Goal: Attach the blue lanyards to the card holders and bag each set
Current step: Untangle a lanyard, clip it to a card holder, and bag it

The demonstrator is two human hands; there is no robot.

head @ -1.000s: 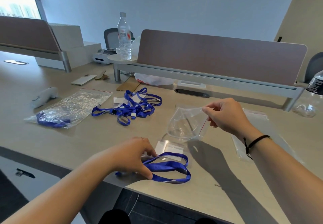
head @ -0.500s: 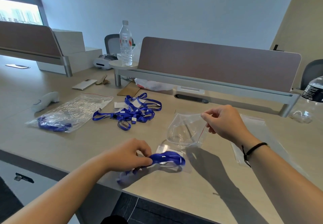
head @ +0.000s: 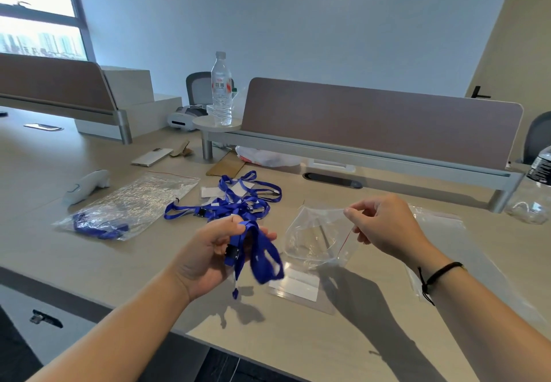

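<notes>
Lifted the blue lanyard [head: 256,250] off the desk [head: 298,343]; my left hand [head: 214,253] grips it bunched, card holder [head: 293,284] below. Right hand [head: 384,226] pinches the bag [head: 316,238] open. Lanyard pile [head: 238,199] and bagged set [head: 125,205] sit behind.

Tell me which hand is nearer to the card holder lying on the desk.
Left. The left hand grips a blue lanyard just left of the card holder; the right hand pinches the clear bag farther back and right.

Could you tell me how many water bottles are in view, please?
2: one clear bottle upright on the round shelf by the divider, one dark-labelled bottle cut off at the right edge.
</notes>
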